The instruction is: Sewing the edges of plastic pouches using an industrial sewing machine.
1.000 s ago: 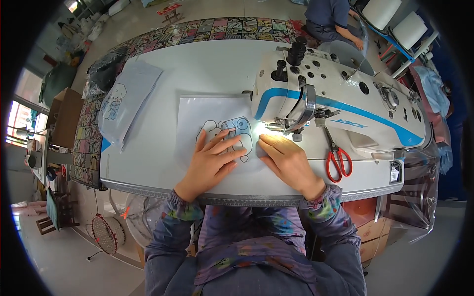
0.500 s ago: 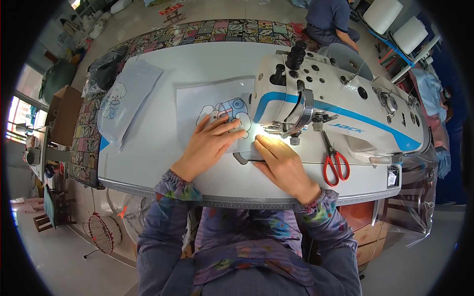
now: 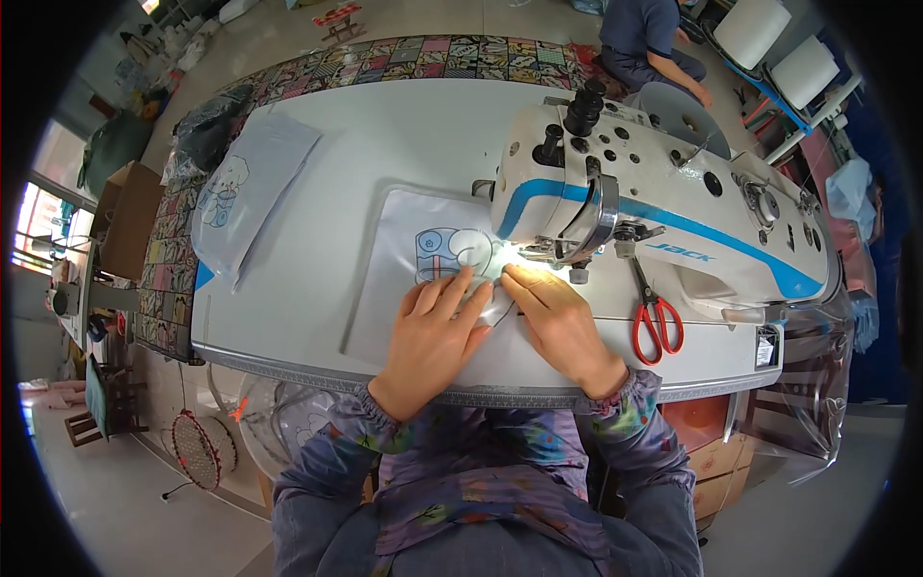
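A white fabric piece (image 3: 404,250) with a blue cartoon print lies flat on the sewing table (image 3: 385,135), running under the head of a white and blue sewing machine (image 3: 663,212). My left hand (image 3: 433,332) presses flat on the fabric just left of the needle, fingers spread. My right hand (image 3: 558,317) also lies flat on the fabric, its fingertips close to the lit presser foot (image 3: 538,255). Neither hand grips anything.
Red-handled scissors (image 3: 657,317) lie on the table right of my right hand. A stack of printed white fabric pieces (image 3: 245,192) sits at the far left. A patterned cloth (image 3: 423,53) covers the table's far edge. Another person (image 3: 644,38) sits beyond the table.
The view has shifted slightly. Both hands stay flat on the fabric and have slid a little toward the needle with it.
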The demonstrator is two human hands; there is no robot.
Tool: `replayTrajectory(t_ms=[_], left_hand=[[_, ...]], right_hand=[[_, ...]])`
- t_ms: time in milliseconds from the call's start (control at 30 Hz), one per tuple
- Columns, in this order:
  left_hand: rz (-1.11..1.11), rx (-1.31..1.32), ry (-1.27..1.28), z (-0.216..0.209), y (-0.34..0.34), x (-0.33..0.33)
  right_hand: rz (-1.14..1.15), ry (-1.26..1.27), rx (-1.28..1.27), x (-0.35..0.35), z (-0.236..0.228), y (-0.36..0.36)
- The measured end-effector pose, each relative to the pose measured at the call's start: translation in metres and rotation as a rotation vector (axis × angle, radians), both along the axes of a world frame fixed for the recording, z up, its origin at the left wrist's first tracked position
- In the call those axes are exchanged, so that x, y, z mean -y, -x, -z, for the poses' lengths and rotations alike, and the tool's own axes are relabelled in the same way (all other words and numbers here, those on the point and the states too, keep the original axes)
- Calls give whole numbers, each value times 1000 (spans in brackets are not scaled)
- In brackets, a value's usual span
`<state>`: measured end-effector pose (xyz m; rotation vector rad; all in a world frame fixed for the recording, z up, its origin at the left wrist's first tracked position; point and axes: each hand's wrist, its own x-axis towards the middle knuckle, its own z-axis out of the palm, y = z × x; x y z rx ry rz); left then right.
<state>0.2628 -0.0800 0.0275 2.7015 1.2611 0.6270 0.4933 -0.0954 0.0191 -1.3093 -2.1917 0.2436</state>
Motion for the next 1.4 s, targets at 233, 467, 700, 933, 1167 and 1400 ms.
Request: replayTrajectory(t_ms=[233,467,700,933,1167,1400], left_hand=[[71,84,7,6,8,-20],[414,131,158,14,26,-58],[417,41,200,13,28,-86],[322,-8,110,16,21,-81],[139,-15,29,5,1,-16],[124,47,44,8,-10,14]], right_hand=[[-7,-10,-4,-1,2,-1],[-9,-8,-22,0,2,-1],[-1,-9,19,0,1,1],[0,-2,38,0,0,1],[2,1,9,-1,1,0],[-15,15,-67,9,-5,-2]])
